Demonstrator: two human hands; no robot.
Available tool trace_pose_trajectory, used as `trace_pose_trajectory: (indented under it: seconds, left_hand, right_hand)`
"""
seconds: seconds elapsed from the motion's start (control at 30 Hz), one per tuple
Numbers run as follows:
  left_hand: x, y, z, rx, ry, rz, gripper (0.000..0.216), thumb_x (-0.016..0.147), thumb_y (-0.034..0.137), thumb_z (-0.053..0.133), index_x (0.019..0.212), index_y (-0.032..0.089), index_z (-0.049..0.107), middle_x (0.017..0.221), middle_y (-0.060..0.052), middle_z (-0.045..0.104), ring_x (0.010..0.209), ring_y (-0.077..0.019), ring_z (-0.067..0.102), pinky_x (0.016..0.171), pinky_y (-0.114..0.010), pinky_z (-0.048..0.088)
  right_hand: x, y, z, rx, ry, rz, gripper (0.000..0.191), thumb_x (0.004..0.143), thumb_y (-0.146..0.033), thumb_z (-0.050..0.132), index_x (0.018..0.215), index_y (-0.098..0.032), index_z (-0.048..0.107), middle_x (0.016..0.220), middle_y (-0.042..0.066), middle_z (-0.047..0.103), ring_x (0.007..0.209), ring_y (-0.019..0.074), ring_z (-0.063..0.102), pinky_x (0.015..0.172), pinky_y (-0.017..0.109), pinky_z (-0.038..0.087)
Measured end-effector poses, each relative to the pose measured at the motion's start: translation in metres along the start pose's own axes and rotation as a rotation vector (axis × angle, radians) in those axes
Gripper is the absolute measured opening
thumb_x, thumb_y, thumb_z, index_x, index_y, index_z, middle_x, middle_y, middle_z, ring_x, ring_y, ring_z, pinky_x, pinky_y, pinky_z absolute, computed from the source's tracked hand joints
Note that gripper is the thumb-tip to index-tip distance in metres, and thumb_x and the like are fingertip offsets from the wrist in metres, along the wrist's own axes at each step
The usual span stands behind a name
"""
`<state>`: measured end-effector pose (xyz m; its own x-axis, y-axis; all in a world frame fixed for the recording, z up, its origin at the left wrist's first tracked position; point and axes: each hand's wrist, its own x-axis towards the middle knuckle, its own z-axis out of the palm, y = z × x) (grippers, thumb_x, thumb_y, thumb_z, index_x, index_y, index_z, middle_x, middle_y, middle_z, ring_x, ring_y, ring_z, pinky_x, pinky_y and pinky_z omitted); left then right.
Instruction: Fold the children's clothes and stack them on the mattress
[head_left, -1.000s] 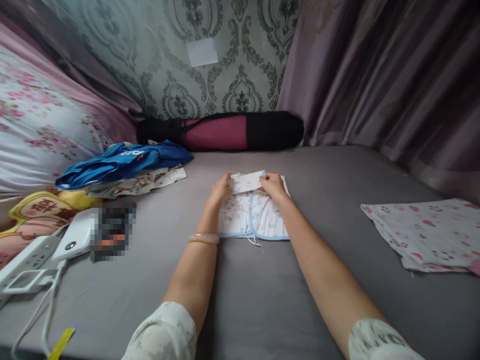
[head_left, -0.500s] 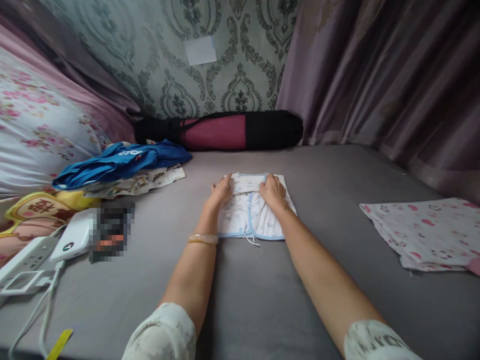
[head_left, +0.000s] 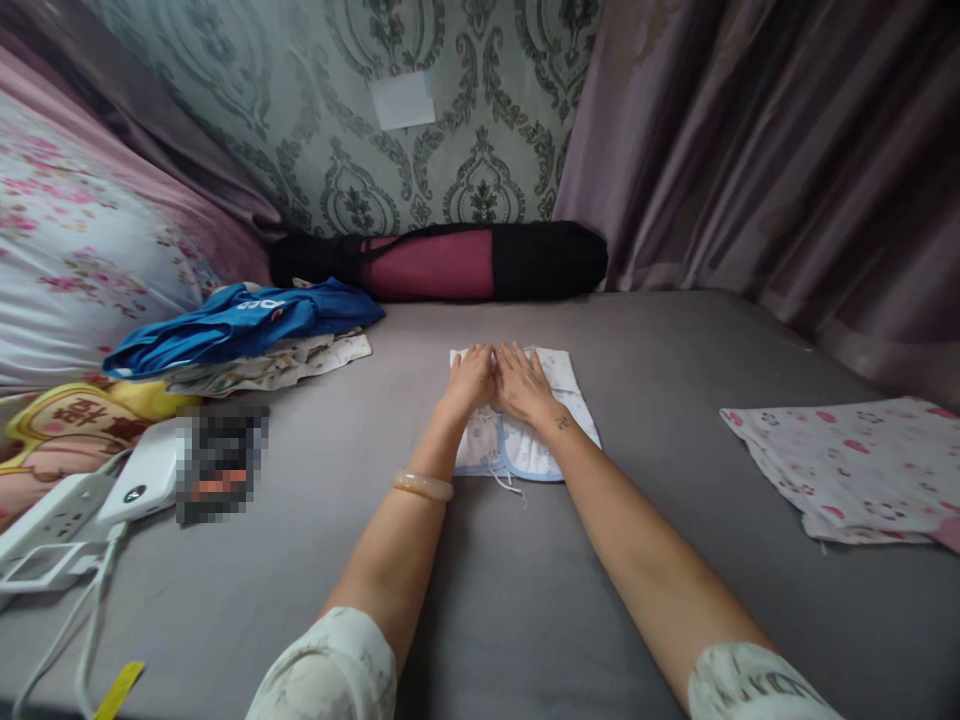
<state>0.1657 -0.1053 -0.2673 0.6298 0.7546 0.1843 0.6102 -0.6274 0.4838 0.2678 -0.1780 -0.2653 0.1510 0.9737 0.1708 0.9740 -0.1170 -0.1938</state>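
"Where's the shirt [head_left: 529,450] on your feed?"

"I have it lying flat on the sheet [head_left: 645,360], mid-view, its blue-edged hem toward me. The left hand [head_left: 474,377] and right hand [head_left: 523,383] rest side by side on its far half, palms down, fingers extended. Whether they pinch any cloth underneath, I can't tell."

"What's the fabric like?"

"Soft-looking and white, with small faint prints and pale-blue binding that curves at the front opening. White ties [head_left: 507,480] trail past the hem onto the sheet, which I see as smooth, matte grey. A glossy, pale bangle [head_left: 424,487] rings the left forearm beside the shirt."

"And around it?"

"Well to the shirt's right, I see a flat white cloth [head_left: 855,465] with pink motifs. To its left, a crumpled blue top [head_left: 247,320] lies over pale printed fabric [head_left: 292,366]; farther left are a yellow cushion [head_left: 75,415] and a hard white power strip [head_left: 56,515]."

"The room?"

"Beyond the shirt I've a long, rounded bag [head_left: 427,267], black with a maroon middle, below a wall [head_left: 480,130] of dark scrolled patterns. Satiny mauve curtains [head_left: 712,150] hang in deep folds to either side."
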Motion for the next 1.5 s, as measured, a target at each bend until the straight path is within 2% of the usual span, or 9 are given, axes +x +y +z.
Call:
trace_pose_trajectory:
  seconds: [0.13, 0.27, 0.57, 0.77, 0.9, 1.1, 1.23, 1.33, 1.5]
  left_hand:
    - [-0.003, -0.006, 0.006, 0.067, -0.014, 0.023, 0.043, 0.095, 0.017, 0.033, 0.136, 0.015, 0.045, 0.147, -0.018, 0.043, 0.142, -0.0296, 0.030, 0.115, -0.050, 0.020]
    - [-0.005, -0.014, 0.009, 0.132, -0.076, 0.017, 0.044, 0.098, 0.025, 0.030, 0.139, 0.013, 0.042, 0.150, -0.019, 0.040, 0.142, -0.0292, 0.030, 0.115, -0.047, 0.020]
    - [-0.005, -0.016, 0.010, 0.215, -0.120, 0.022, 0.048, 0.098, 0.025, 0.031, 0.143, 0.012, 0.039, 0.153, -0.017, 0.036, 0.143, -0.0285, 0.029, 0.116, -0.046, 0.022]
    - [-0.007, -0.002, 0.008, 0.334, 0.019, 0.066, 0.051, 0.101, 0.032, 0.023, 0.146, 0.013, 0.038, 0.154, -0.011, 0.037, 0.145, -0.0249, 0.027, 0.119, -0.044, 0.017]
    - [-0.006, -0.006, 0.015, 0.354, -0.119, 0.028, 0.053, 0.101, 0.035, 0.021, 0.148, 0.013, 0.035, 0.154, -0.009, 0.035, 0.143, -0.0259, 0.029, 0.118, -0.044, 0.022]
    - [-0.005, -0.008, 0.016, 0.372, -0.138, 0.025, 0.053, 0.101, 0.036, 0.020, 0.149, 0.016, 0.034, 0.155, -0.008, 0.034, 0.144, -0.0247, 0.029, 0.118, -0.044, 0.022]
    - [-0.009, -0.003, 0.011, 0.408, -0.039, 0.025, 0.055, 0.101, 0.036, 0.018, 0.147, 0.013, 0.037, 0.154, -0.010, 0.036, 0.145, -0.0253, 0.026, 0.119, -0.045, 0.019]
    - [-0.010, -0.004, 0.010, 0.433, 0.044, -0.050, 0.060, 0.101, 0.041, 0.016, 0.147, 0.009, 0.036, 0.154, -0.013, 0.034, 0.146, -0.0274, 0.021, 0.119, -0.047, 0.015]
    - [-0.009, -0.011, 0.014, 0.404, -0.103, -0.152, 0.067, 0.099, 0.047, 0.015, 0.148, 0.004, 0.032, 0.156, -0.016, 0.028, 0.147, -0.0295, 0.020, 0.119, -0.047, 0.018]
  right_hand:
    - [-0.001, 0.001, 0.005, -0.005, -0.017, -0.036, 0.057, 0.097, -0.026, 0.025, 0.150, -0.007, 0.031, 0.159, 0.009, 0.024, 0.147, 0.0240, 0.012, 0.118, 0.044, 0.003]
    - [0.000, 0.002, 0.011, 0.027, -0.101, -0.011, 0.058, 0.097, -0.027, 0.023, 0.151, -0.008, 0.029, 0.158, 0.008, 0.025, 0.146, 0.0214, 0.017, 0.119, 0.041, 0.007]
    - [0.002, 0.004, 0.010, 0.059, -0.149, 0.004, 0.057, 0.097, -0.027, 0.022, 0.151, -0.008, 0.030, 0.157, 0.008, 0.028, 0.146, 0.0203, 0.020, 0.119, 0.040, 0.008]
    - [0.001, 0.010, 0.004, 0.028, -0.035, 0.059, 0.057, 0.097, -0.027, 0.022, 0.150, -0.008, 0.032, 0.158, 0.010, 0.026, 0.147, 0.0230, 0.016, 0.119, 0.043, 0.006]
    - [0.001, 0.014, 0.011, 0.036, -0.107, 0.086, 0.057, 0.097, -0.028, 0.022, 0.150, -0.009, 0.033, 0.158, 0.009, 0.028, 0.146, 0.0245, 0.019, 0.119, 0.044, 0.011]
    - [0.002, 0.015, 0.012, 0.039, -0.128, 0.089, 0.058, 0.097, -0.029, 0.022, 0.151, -0.010, 0.032, 0.158, 0.008, 0.026, 0.146, 0.0238, 0.017, 0.119, 0.044, 0.011]
    - [-0.001, 0.014, 0.006, 0.032, -0.069, 0.125, 0.057, 0.098, -0.031, 0.020, 0.151, -0.012, 0.031, 0.159, 0.008, 0.024, 0.146, 0.0242, 0.017, 0.118, 0.047, 0.009]
    - [-0.003, 0.014, 0.005, 0.000, -0.002, 0.197, 0.057, 0.100, -0.035, 0.018, 0.151, -0.015, 0.031, 0.159, 0.009, 0.024, 0.146, 0.0277, 0.016, 0.116, 0.054, 0.007]
    - [-0.004, 0.015, 0.009, -0.013, -0.074, 0.232, 0.057, 0.099, -0.035, 0.017, 0.150, -0.017, 0.034, 0.158, 0.009, 0.026, 0.145, 0.0288, 0.017, 0.115, 0.057, 0.010]
